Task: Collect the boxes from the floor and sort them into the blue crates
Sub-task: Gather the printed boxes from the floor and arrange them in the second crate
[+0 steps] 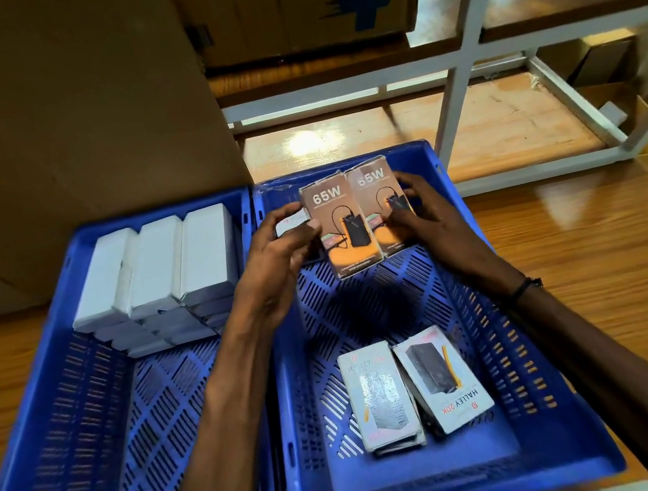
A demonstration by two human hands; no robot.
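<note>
Our left hand point(288, 247) and right hand point(416, 211) each grasp a 65W charger box point(343, 226)
We risk dropping one outside the right blue crate point(521, 466)

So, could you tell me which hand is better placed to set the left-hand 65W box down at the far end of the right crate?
Probably the left hand: it already grips that 65W box by its left edge above the right crate, while the right hand holds the other 65W box.
</note>
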